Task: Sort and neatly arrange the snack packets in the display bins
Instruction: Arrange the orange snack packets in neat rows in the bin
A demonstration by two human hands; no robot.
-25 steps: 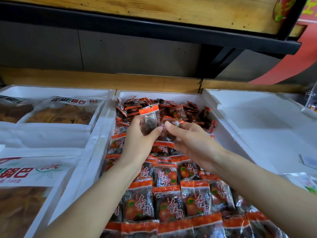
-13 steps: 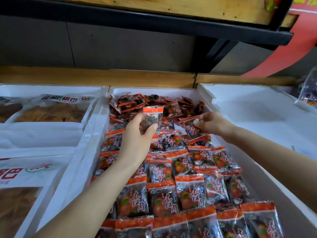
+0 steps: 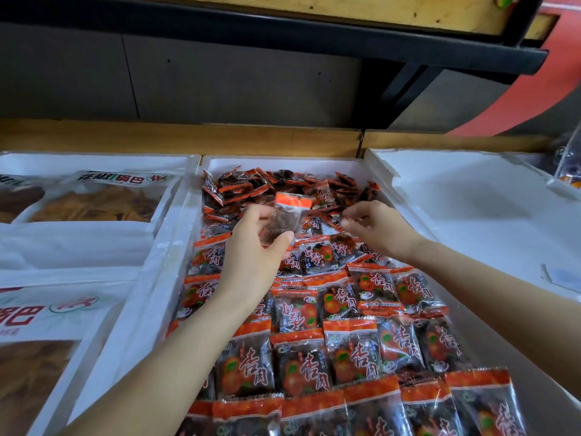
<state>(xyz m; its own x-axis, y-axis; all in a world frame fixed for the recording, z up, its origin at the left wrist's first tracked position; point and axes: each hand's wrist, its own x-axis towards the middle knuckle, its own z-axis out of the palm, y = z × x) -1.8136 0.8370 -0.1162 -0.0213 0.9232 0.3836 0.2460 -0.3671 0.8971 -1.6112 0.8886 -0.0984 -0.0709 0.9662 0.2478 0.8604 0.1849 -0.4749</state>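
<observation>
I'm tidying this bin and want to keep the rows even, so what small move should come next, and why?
Probably lay the packet in the left hand flat at the back end of the neat rows, orange strip away from you. It is held up above the bin, while the right hand is at the loose heap behind them.

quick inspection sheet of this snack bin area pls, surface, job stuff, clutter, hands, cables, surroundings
surface: white foam bin, middle of three side by side
job's things: neat packet rows in near part; loose packet pile at far end
clutter: pale scrap in right bin
hands: left hand holds one packet above the rows; right hand fingers curled at the pile, grip unclear
cables: nothing seen
surroundings: large snack bags in left bins; wooden ledge, black shelf rail and red banner behind
</observation>
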